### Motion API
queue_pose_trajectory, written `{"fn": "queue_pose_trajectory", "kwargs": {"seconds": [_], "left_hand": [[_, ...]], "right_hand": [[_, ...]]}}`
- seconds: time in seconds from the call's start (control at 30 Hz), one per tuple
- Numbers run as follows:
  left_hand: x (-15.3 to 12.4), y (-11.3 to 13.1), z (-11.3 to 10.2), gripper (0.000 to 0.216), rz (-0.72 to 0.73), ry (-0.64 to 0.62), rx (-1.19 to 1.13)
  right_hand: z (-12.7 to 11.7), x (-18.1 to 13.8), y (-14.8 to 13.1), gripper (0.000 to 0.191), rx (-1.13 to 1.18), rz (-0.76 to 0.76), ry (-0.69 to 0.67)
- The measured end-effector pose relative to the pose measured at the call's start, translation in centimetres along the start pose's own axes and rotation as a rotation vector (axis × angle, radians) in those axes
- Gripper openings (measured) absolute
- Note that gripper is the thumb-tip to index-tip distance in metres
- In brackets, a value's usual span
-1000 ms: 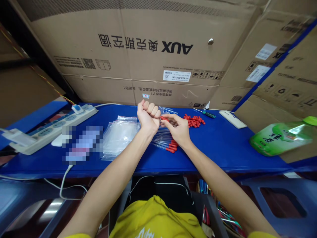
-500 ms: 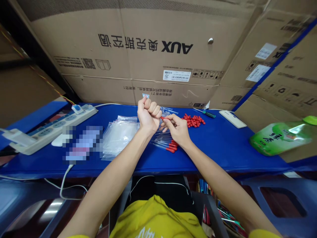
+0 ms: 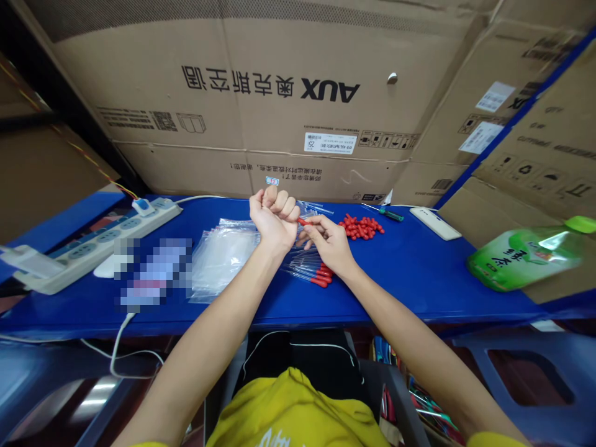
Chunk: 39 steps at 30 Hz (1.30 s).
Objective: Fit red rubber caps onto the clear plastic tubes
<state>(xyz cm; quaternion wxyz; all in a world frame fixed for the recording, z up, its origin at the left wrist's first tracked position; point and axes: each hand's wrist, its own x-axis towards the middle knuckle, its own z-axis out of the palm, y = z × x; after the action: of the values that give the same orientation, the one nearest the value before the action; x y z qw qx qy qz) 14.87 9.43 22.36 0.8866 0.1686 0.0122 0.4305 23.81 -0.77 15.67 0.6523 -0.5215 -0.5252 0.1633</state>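
My left hand (image 3: 275,218) is closed in a loose fist, palm side up, over the middle of the table; what its fingers hold is hidden. At its little-finger side a red rubber dropper bulb (image 3: 304,221) shows, pinched by my right hand (image 3: 328,242) between thumb and fingers. Below my right hand lie glass droppers (image 3: 305,271) with red bulbs fitted on their ends. A pile of loose red bulbs (image 3: 363,227) sits just right of my right hand. Behind my hands are bare clear tubes (image 3: 316,207).
Clear plastic bags (image 3: 223,254) lie left of my hands, near a blurred phone (image 3: 158,270) and a power strip (image 3: 100,242). Right of the bulbs are a screwdriver (image 3: 390,214), a white power bank-like block (image 3: 435,223) and a green bottle (image 3: 516,257). Cardboard (image 3: 261,124) stands behind the table.
The fingers of my left hand have loosened a little, and more of the red bulb shows between my hands. My right hand keeps its pinch. The whole view has shifted slightly.
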Motion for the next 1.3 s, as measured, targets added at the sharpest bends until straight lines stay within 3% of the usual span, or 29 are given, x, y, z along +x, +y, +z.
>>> {"fn": "queue_pose_trajectory", "kwargs": {"seconds": [0.13, 0.37, 0.8, 1.3], "left_hand": [[0.34, 0.27, -0.32, 0.043, 0.039, 0.012, 0.013], [0.47, -0.04, -0.50, 0.039, 0.037, 0.014, -0.042], [0.38, 0.11, -0.45, 0.052, 0.021, 0.016, -0.009], [0.53, -0.29, -0.79, 0.041, 0.016, -0.007, -0.046]], "right_hand": [[0.03, -0.15, -0.13, 0.033, -0.093, -0.015, -0.069], [0.26, -0.34, -0.34, 0.030, -0.282, -0.081, -0.072], [-0.12, -0.34, 0.02, 0.025, -0.256, -0.080, -0.067], [0.19, -0.51, -0.59, 0.023, -0.371, -0.176, -0.031]]}}
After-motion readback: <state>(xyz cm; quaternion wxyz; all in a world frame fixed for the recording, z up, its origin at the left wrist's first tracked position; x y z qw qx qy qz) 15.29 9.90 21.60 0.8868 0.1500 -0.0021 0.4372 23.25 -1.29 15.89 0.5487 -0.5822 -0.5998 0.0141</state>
